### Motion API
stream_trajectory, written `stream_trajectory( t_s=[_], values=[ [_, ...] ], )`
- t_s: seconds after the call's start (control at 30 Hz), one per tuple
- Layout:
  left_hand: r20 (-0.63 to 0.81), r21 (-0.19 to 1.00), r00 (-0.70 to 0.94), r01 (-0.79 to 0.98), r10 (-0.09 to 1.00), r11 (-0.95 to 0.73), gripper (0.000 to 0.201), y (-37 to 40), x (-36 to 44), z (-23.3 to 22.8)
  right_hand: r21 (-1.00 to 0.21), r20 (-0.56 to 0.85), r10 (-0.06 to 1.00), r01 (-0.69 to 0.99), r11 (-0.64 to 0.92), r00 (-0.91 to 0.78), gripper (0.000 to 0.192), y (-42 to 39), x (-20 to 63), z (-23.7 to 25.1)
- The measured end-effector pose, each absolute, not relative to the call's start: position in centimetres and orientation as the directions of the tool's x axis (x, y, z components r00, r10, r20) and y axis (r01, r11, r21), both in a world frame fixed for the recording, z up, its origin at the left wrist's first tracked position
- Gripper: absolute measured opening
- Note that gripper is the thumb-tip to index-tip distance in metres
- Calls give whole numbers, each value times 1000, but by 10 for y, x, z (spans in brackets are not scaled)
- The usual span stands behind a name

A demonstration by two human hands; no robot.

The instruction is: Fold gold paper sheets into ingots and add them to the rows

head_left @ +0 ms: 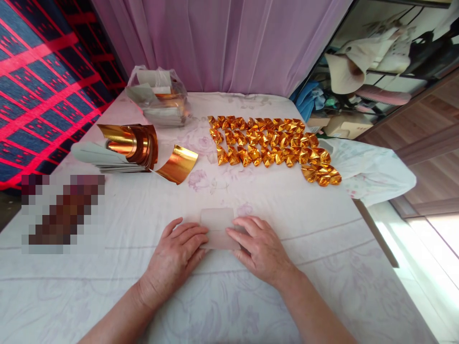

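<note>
A small sheet of whitish paper (217, 224), with a fold line across it, lies on the cloth between my hands. At its left edge, my left hand (181, 246) is closed on the paper, fingertips on top and thumb by the lower corner. My right hand (260, 246) grips the opposite edge the same way, its thumb close to the near edge. Beyond them, several folded gold foil pieces (267, 138) sit in rows. A stack of gold foil sheets (132, 153) with pale backs curls at the left, and one loose foil sheet (178, 165) lies beside it.
A clear plastic bag (158, 102) with more sheets stands at the back left. A pale bag (373, 169) hangs over the table's right edge. Purple curtain (229, 48) closes off the back, and a shelf with hats (347, 62) stands at the right. A blurred patch covers the left.
</note>
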State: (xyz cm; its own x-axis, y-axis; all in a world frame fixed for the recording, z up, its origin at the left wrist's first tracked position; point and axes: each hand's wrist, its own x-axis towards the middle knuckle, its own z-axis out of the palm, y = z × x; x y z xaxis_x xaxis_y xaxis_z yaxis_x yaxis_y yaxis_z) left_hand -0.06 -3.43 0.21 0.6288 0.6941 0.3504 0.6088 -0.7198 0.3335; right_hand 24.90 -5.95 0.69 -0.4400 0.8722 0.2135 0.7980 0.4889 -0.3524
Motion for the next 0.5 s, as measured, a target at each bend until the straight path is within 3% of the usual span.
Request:
stream_trajectory(
  t_s=[0.23,0.5],
  values=[
    [340,408,577,621,743,-669,16,-31,5,4,-438,284,878,762,477,-386,23,-57,250,3],
    [299,483,501,654,812,-582,17,-29,11,7,-513,373,903,764,391,-213,25,-56,240,-2]
  ],
)
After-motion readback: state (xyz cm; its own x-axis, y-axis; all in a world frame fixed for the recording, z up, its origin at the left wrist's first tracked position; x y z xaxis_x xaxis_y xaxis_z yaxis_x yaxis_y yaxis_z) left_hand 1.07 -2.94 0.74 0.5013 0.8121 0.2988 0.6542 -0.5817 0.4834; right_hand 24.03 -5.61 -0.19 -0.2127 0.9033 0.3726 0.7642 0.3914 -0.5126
